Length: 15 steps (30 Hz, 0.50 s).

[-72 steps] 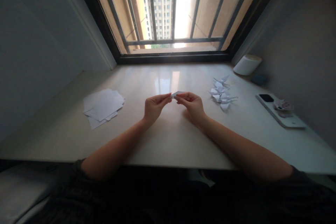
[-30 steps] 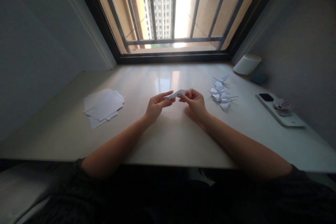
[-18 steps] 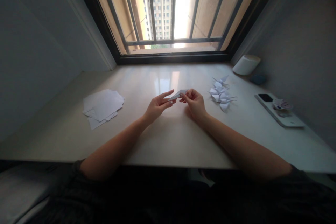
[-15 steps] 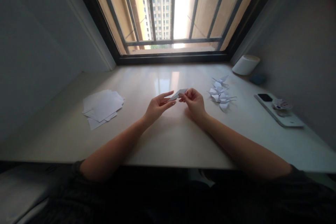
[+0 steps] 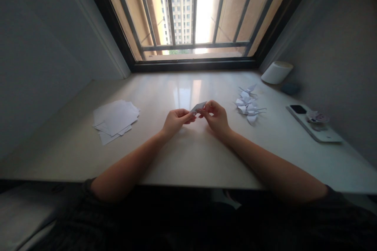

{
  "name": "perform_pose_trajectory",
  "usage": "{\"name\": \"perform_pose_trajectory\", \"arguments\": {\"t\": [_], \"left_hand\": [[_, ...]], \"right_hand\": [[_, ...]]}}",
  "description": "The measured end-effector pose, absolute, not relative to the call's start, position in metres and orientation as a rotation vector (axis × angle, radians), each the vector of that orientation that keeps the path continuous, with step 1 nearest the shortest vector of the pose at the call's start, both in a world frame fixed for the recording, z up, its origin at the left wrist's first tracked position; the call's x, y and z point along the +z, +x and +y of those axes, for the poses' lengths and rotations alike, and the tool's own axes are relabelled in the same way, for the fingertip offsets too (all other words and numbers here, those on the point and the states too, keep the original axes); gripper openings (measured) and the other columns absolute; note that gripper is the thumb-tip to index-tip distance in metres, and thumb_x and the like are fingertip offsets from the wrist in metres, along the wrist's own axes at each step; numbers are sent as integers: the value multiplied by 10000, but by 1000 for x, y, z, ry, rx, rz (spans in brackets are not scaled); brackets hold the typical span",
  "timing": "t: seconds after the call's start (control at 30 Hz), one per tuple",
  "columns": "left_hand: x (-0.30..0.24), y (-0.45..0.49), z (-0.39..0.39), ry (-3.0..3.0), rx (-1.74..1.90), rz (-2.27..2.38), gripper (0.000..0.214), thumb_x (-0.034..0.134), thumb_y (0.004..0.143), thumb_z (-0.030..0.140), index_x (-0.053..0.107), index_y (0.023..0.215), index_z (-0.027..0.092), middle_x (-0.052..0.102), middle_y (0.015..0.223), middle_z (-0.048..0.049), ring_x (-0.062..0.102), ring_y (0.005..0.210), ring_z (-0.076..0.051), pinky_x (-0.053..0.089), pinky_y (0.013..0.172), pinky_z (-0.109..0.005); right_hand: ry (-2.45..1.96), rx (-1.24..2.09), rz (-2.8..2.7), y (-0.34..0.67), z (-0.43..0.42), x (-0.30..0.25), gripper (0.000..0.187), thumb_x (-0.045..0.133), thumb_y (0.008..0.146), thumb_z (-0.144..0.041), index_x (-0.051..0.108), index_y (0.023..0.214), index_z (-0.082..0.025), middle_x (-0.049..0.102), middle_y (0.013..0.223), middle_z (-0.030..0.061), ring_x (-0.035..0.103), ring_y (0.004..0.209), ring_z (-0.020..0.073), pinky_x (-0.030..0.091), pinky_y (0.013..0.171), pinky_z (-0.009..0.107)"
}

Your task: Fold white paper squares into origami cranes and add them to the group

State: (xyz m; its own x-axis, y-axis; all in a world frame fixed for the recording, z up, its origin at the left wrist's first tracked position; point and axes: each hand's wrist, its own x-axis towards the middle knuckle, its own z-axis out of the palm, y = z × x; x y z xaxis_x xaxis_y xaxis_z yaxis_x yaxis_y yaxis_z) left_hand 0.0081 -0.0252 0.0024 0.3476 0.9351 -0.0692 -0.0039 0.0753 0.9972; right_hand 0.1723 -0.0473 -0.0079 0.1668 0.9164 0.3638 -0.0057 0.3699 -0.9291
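Between my hands, above the middle of the white tabletop, is a small folded piece of white paper. My left hand pinches its left end between thumb and curled fingers. The thumb and fingertips of my right hand close on its right end. Fingers cover both ends, so only the upper middle of the fold shows. Several folded paper cranes lie in a cluster to the right of my right hand. Off to the left of my left hand lies a loose stack of white paper sheets.
On the right lies a phone with a grip ornament on its back. A white cylindrical object lies tilted in the far right corner, beside a small dark bluish item. A barred window stands behind the tabletop.
My left fingers, extended and spread before, have curled in and pinch the folded paper. The paper's tilt has shifted slightly, and my right hand has moved a little.
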Motion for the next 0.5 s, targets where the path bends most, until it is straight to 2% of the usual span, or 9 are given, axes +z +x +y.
{"name": "perform_pose_trajectory", "arguments": {"t": [0.17, 0.3, 0.5], "left_hand": [[5, 12, -26, 1279, 962, 941, 352, 787, 638, 470, 700, 707, 136, 728, 723, -78, 680, 690, -168, 524, 707, -295], [6, 12, -26, 1306, 946, 958, 358, 775, 652, 479, 719, 748, 139, 735, 735, -86, 686, 686, -173, 518, 647, -271], [3, 12, -24, 1302, 920, 950, 384, 751, 678, 498, 742, 825, 144, 748, 782, -98, 699, 718, -184, 519, 645, -268]], "right_hand": [[-934, 872, -1123, 166, -45, -8, 326, 760, 696, -333, 458, 671, -211, 523, 664, -56, 564, 601, 107, 527, 568, 267], [-928, 898, -1075, 165, -43, -10, 341, 768, 677, -353, 456, 687, -216, 564, 675, -57, 568, 598, 106, 522, 561, 258], [-1004, 823, -1158, 171, -43, -14, 276, 705, 752, -407, 516, 847, -230, 665, 719, -38, 623, 600, 123, 510, 612, 276]]}}
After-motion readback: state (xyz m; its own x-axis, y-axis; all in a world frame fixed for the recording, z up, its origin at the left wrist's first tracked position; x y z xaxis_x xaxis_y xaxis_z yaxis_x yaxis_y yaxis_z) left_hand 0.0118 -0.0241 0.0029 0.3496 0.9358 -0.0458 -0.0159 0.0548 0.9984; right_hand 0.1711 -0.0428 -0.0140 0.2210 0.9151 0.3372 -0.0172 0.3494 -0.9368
